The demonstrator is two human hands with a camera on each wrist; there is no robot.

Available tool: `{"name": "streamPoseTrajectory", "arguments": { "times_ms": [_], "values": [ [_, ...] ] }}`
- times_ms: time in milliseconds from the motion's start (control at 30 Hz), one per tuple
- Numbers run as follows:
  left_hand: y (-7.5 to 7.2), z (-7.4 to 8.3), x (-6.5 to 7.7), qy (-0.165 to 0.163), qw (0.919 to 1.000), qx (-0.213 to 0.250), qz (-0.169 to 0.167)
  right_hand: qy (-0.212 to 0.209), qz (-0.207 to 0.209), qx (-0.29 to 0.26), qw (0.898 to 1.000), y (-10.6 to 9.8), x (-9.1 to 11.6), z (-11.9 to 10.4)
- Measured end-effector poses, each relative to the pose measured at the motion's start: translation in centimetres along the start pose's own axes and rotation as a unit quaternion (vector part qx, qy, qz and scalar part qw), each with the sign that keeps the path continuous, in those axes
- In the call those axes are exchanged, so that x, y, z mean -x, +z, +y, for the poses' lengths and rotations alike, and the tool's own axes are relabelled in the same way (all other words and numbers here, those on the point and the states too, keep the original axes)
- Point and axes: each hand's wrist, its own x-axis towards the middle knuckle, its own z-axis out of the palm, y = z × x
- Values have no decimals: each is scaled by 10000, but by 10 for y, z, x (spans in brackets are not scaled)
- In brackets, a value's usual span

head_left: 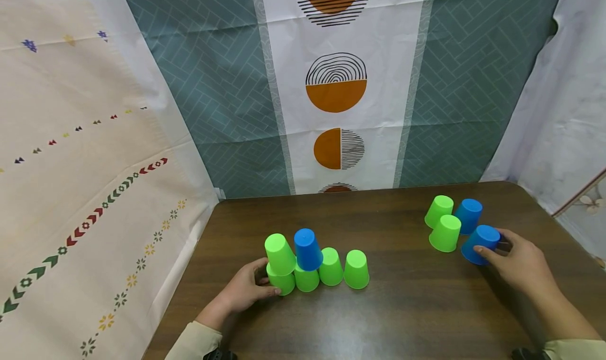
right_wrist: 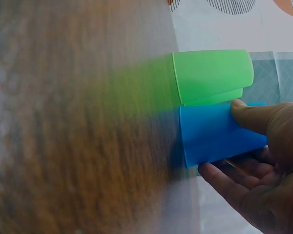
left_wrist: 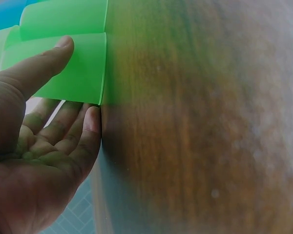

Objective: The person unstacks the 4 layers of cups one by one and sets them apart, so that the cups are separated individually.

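Note:
On the left, several upside-down green cups stand in a row, the rightmost (head_left: pixel 356 270) slightly apart. A green cup (head_left: pixel 279 255) and a blue cup (head_left: pixel 307 250) sit side by side on top of the row. My left hand (head_left: pixel 243 286) holds the leftmost bottom green cup (left_wrist: pixel 63 68), thumb on its near side and fingers around behind. At the right, my right hand (head_left: pixel 521 260) grips an upside-down blue cup (right_wrist: pixel 219 131) between thumb and fingers. That cup's rim is at or very near the tabletop.
Beside the right hand, two green cups (head_left: pixel 445 233) and another blue cup (head_left: pixel 468 216) stand upside down in a cluster. The brown wooden table (head_left: pixel 402 318) ends at a patterned cloth (head_left: pixel 336 97) behind and white cloth (head_left: pixel 94 191) at the left.

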Motion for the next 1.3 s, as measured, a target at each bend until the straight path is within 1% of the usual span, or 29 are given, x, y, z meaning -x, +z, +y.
{"name": "streamPoseTrajectory", "arguments": {
  "times_ms": [333,433,500,567,600,733,800,833,867,933,1033,1133,1200,1300],
  "values": [
    [1,0,0,-10,10000,37,-19,-10,0,11,10000,-1,0,3],
    [2,0,0,-17,10000,28,-21,102,-28,-31,9999,-3,0,-1],
    [2,0,-1,-19,10000,25,-28,154,36,-123,9998,-6,2,-6],
    [2,0,-1,-12,10000,20,-35,170,158,-184,9996,-9,3,-16],
    [2,0,-1,-12,10000,30,-29,127,283,-206,9993,-10,4,-23],
    [1,-1,2,-17,10000,-8,31,-421,907,-405,9942,-6,10,-61],
    [0,-1,2,-15,10000,9,34,-740,1074,-577,9898,-2,14,-84],
    [0,-1,2,-11,10000,11,28,-878,1065,-688,9880,0,16,-94],
    [0,-1,2,-12,10000,40,10,-993,1002,-813,9866,2,18,-105],
    [0,-1,1,-7,10000,89,-23,-1186,742,-1016,9849,8,21,-126],
    [0,-1,0,-12,9999,113,-28,-1483,198,-1366,9793,23,24,-157],
    [0,-1,0,-18,10000,97,-11,-1845,-357,-1624,9687,41,29,-184],
    [0,-1,0,-14,10000,77,-13,-2058,-677,-1804,9594,53,33,-202],
    [0,-1,0,26,10000,62,1,-2355,-923,-1865,9493,70,37,-226]
  ]
}}
